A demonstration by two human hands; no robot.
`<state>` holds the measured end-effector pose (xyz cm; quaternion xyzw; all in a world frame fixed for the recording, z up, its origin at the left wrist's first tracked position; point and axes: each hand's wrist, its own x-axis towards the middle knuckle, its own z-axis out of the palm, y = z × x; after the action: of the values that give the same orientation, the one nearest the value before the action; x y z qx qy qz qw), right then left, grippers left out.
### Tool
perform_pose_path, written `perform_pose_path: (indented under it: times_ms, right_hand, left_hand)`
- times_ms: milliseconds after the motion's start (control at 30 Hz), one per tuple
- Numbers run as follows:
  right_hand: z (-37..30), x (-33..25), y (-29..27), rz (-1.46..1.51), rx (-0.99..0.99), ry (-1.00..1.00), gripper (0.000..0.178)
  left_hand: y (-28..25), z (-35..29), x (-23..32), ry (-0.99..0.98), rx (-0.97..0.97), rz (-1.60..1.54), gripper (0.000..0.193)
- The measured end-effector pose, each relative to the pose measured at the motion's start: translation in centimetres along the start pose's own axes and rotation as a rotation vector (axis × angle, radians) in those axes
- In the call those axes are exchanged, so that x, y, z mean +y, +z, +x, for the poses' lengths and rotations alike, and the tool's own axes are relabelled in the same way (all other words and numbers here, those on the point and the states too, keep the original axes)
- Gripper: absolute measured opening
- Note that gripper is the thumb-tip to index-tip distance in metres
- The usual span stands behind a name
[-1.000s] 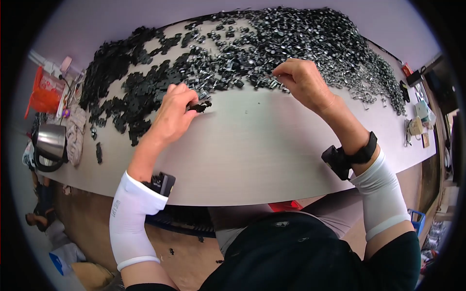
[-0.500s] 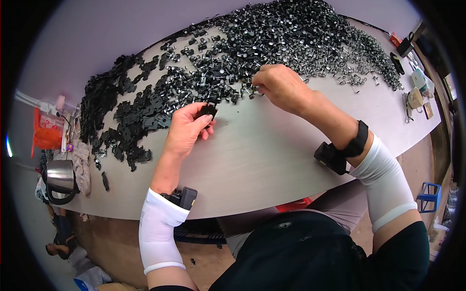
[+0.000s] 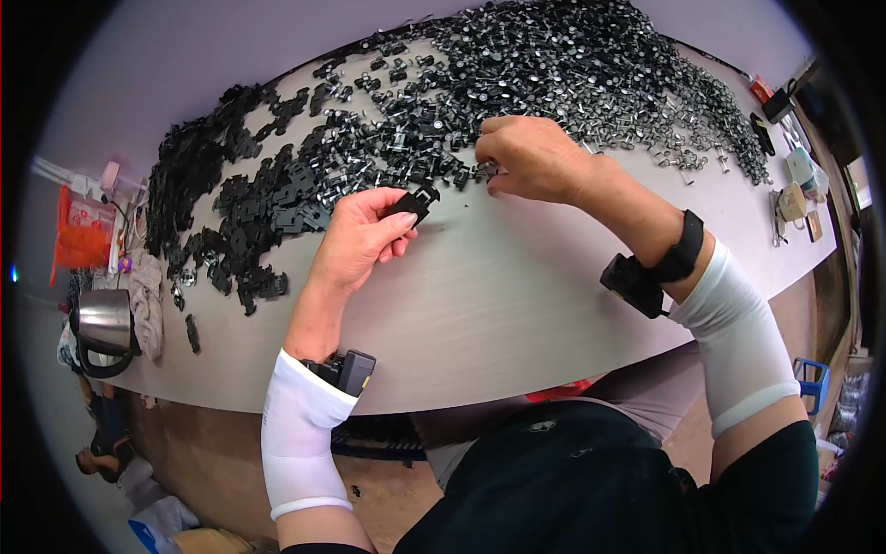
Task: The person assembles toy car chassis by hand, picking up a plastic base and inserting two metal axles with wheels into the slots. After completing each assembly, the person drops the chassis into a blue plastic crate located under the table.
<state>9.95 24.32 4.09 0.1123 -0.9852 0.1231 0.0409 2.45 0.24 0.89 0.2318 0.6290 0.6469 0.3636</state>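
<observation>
1. Left hand (image 3: 355, 231): fingers (image 3: 394, 224) are pinching a black part (image 3: 413, 209), thumb on top. It's held above the worktop (image 3: 480, 314), its open-framed end tipped up and to the right.
2. Right hand (image 3: 535, 159): fingers curled in at the near edge of the pins (image 3: 572, 78). There's a small shiny bit (image 3: 485, 171) right at the tips, but I can't tell if it's pinched or just lying there.
3. Loads of flat black plates (image 3: 286, 189) heaped on the left, pins spread behind and to the right.
4. Writing? Faint lettering on the left sleeve (image 3: 305, 439), too blurry to read. Pale mark on the dark shirt (image 3: 542, 427), can't tell if it's print.
5. Far left: kettle (image 3: 104, 319). Far right: cup (image 3: 791, 203).
</observation>
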Motion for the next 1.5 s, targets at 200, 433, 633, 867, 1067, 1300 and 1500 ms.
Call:
perform_pose_path:
  times_ms: [200, 433, 633, 867, 1067, 1300, 1500]
  right_hand:
    - [0.0, -3.3, 0.0, 0.204, 0.145, -0.135, 0.031]
    - [1.6, -5.2, 1.3, 0.155, 0.075, -0.225, 0.033]
    - [1.3, -5.4, 2.2, 0.197, 0.173, -0.273, 0.031]
    - [0.3, -6.5, 2.5, 0.195, 0.211, -0.355, 0.019]
    - [0.6, -6.1, 2.3, 0.312, 0.294, -0.339, 0.030]
    - [1.3, -5.0, 2.3, 0.349, 0.287, -0.275, 0.030]
    - [3.0, -5.1, 2.5, 0.433, 0.391, -0.166, 0.030]
  left_hand:
    - [-0.1, -0.1, 0.4, -0.074, 0.038, -0.049, 0.016]
    - [0.2, -0.2, 0.8, -0.154, -0.019, -0.069, 0.008]
    - [-0.8, -0.3, 0.7, -0.121, -0.070, -0.120, 0.015]
    - [-1.4, -0.2, 1.2, -0.210, -0.194, -0.011, 0.016]
    - [-1.1, -0.1, 0.5, -0.130, -0.170, -0.129, 0.010]
    - [-1.5, 0.0, 0.9, -0.082, -0.182, -0.367, 0.021]
    - [0.3, 0.2, 0.3, 0.249, 0.081, -0.295, 0.034]
